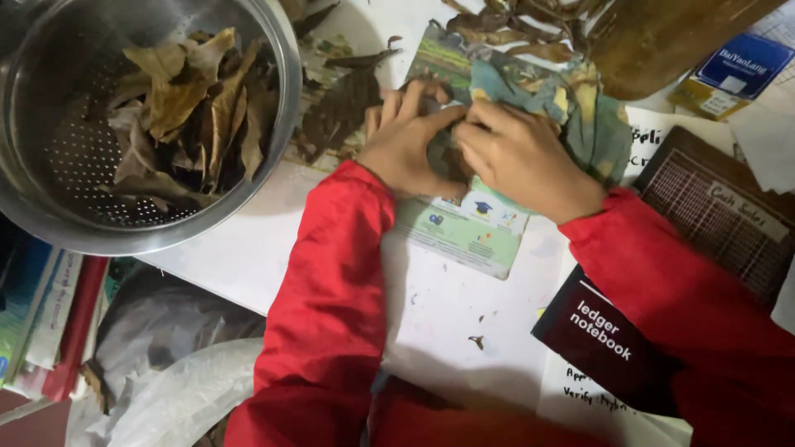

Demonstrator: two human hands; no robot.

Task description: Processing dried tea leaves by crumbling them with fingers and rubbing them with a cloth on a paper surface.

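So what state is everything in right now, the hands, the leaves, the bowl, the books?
left hand: pressing on a leaf, fingers bent
right hand: pressing the same spot, fingertips meeting the left
metal colander: upright, partly filled with dry leaves
dry leaves: curled, brown
picture book: closed, flat under the hands
dark notebook: closed, under the right sleeve

2 hands: left hand (pixel 403 141) & right hand (pixel 522 157), both in red sleeves. 1 steel colander (pixel 277 124), approx a dozen+ dry leaves (pixel 190 99) inside, exact no. unclear. 1 printed card (pixel 464 232). 1 dark notebook (pixel 600 335). 1 brown jar (pixel 654 37).
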